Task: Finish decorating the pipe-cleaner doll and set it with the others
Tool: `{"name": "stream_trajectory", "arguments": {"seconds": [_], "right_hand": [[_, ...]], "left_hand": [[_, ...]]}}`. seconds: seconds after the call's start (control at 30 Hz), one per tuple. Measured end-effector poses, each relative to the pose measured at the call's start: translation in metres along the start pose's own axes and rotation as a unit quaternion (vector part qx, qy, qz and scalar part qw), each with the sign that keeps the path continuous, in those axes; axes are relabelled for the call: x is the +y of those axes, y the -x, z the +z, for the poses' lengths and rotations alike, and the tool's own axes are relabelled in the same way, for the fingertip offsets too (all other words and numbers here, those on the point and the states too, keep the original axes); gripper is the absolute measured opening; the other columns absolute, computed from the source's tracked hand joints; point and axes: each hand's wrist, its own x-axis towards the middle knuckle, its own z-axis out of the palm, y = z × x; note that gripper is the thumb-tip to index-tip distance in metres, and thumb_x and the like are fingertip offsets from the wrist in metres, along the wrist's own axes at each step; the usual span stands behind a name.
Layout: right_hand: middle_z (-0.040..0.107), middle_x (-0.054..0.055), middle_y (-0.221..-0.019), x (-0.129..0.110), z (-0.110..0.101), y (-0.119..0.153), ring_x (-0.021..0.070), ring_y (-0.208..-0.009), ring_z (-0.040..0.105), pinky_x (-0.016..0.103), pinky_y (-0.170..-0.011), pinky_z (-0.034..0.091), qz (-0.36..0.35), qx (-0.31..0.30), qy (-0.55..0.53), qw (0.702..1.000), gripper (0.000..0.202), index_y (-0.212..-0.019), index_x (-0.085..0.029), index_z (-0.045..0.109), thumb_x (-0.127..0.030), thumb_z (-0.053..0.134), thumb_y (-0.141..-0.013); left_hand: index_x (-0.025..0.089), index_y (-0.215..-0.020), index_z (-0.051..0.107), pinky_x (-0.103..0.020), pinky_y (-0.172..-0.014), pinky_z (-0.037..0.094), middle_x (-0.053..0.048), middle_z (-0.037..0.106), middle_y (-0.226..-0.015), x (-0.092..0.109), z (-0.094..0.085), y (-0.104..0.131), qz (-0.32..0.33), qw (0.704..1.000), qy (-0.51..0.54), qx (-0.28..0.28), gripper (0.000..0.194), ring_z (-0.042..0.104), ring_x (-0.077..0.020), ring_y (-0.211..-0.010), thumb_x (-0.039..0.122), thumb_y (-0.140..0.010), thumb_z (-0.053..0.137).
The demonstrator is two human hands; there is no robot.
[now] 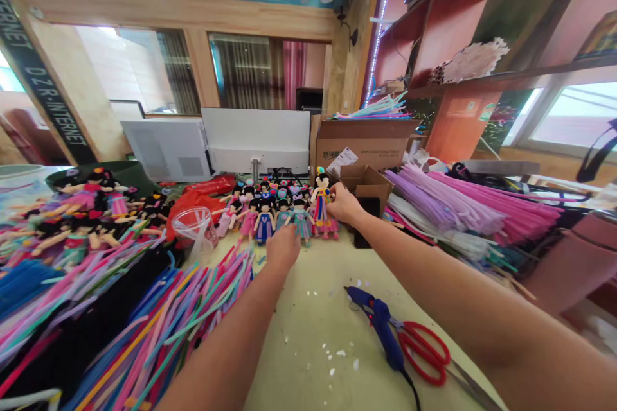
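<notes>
My right hand [345,205] reaches to the back of the table, its fingers closed on a small doll [321,200] with black hair, a yellow-green hair piece and a multicoloured striped skirt. The doll is upright at the right end of a group of dolls. My left hand [284,245] is low in front of the group, just below a teal-dressed doll [301,221]; its fingertips are hidden behind the hand. A blue-dressed doll [264,225] stands to its left.
A blue glue gun [384,327] and red-handled scissors [424,350] lie at the right front. Pipe cleaners [193,314] cover the left, more [443,199] the right. Behind are a plastic cup [194,231], a cardboard box [364,148], a dark phone [367,221] and a monitor [260,135].
</notes>
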Motion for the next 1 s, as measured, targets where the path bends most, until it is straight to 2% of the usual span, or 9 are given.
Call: {"name": "stream_trajectory", "arguments": {"seconds": [0.17,0.33,0.4,0.5,0.57,0.67,0.8,0.87,1.0], "right_hand": [[0.062,-0.004,-0.077,0.023,-0.032,0.01,0.0138,-0.068,0.061,0.024,-0.062,0.046,-0.073,0.029,-0.081,0.994,0.033,-0.105,-0.023,0.046,-0.024,0.059,-0.075],[0.054,-0.008,-0.065,0.046,-0.044,0.017,0.0111,-0.056,0.054,0.023,-0.052,0.043,-0.11,0.039,-0.211,0.97,0.033,-0.099,-0.022,0.047,-0.024,0.061,-0.069],[0.052,-0.009,-0.064,0.051,-0.043,0.021,0.01,-0.053,0.051,0.022,-0.049,0.042,-0.115,0.026,-0.255,0.96,0.034,-0.099,-0.022,0.046,-0.024,0.061,-0.068],[0.05,-0.009,-0.064,0.051,-0.04,0.025,0.0096,-0.051,0.049,0.021,-0.045,0.04,-0.111,0.003,-0.313,0.943,0.036,-0.098,-0.022,0.045,-0.024,0.06,-0.066],[0.05,-0.01,-0.063,0.049,-0.038,0.027,0.0095,-0.05,0.048,0.021,-0.045,0.039,-0.103,-0.007,-0.339,0.935,0.038,-0.098,-0.022,0.044,-0.023,0.06,-0.064],[0.049,-0.01,-0.062,0.049,-0.039,0.029,0.0093,-0.049,0.047,0.021,-0.045,0.039,-0.098,-0.007,-0.353,0.931,0.037,-0.097,-0.022,0.044,-0.022,0.06,-0.063],[0.05,-0.01,-0.063,0.058,-0.045,0.033,0.0101,-0.049,0.049,0.021,-0.044,0.039,-0.078,-0.006,-0.323,0.943,0.037,-0.098,-0.022,0.043,-0.022,0.059,-0.064],[0.05,-0.009,-0.064,0.064,-0.046,0.035,0.0107,-0.05,0.051,0.021,-0.044,0.041,-0.063,-0.013,-0.296,0.953,0.036,-0.098,-0.022,0.044,-0.022,0.06,-0.066],[0.052,-0.008,-0.065,0.065,-0.039,0.036,0.0107,-0.052,0.053,0.02,-0.045,0.043,-0.056,-0.024,-0.243,0.968,0.033,-0.099,-0.022,0.046,-0.024,0.061,-0.07]], "left_hand": [[0.015,-0.11,0.058,-0.04,-0.083,0.047,-0.018,0.065,-0.114,0.012,0.036,-0.034,-0.09,0.996,0.02,0.008,0.036,0.063,-0.0309,-0.103,0.038,-0.082,0.053],[0.017,-0.105,0.06,-0.041,-0.082,0.047,-0.019,0.063,-0.118,0.013,0.044,-0.043,-0.139,0.987,0.068,0.035,0.032,0.059,-0.0329,-0.109,0.033,-0.077,0.054],[0.018,-0.1,0.062,-0.039,-0.08,0.048,-0.017,0.065,-0.115,0.01,0.043,-0.043,-0.134,0.986,0.093,0.033,0.029,0.06,-0.0317,-0.106,0.033,-0.076,0.056],[0.018,-0.1,0.064,-0.031,-0.077,0.048,-0.009,0.071,-0.099,0.013,0.044,-0.043,-0.098,0.985,0.139,0.017,0.03,0.065,-0.0246,-0.094,0.036,-0.075,0.06],[0.019,-0.104,0.064,-0.026,-0.076,0.048,-0.005,0.072,-0.095,0.021,0.048,-0.044,-0.07,0.983,0.167,0.011,0.035,0.066,-0.0204,-0.09,0.037,-0.075,0.062],[0.019,-0.107,0.063,-0.026,-0.079,0.047,-0.006,0.071,-0.101,0.038,0.058,-0.051,-0.055,0.981,0.186,0.02,0.034,0.065,-0.0198,-0.094,0.036,-0.077,0.062],[0.016,-0.111,0.057,-0.032,-0.081,0.047,-0.012,0.068,-0.107,0.052,0.072,-0.058,-0.067,0.979,0.188,0.041,0.035,0.064,-0.0233,-0.098,0.03,-0.079,0.061],[0.015,-0.112,0.054,-0.034,-0.082,0.047,-0.014,0.065,-0.11,0.054,0.078,-0.058,-0.069,0.979,0.186,0.052,0.035,0.062,-0.0243,-0.101,0.028,-0.08,0.061],[0.016,-0.102,0.056,-0.034,-0.089,0.045,-0.014,0.056,-0.123,0.052,0.082,-0.049,-0.039,0.981,0.178,0.063,0.023,0.054,-0.0231,-0.115,0.028,-0.082,0.058]]}}
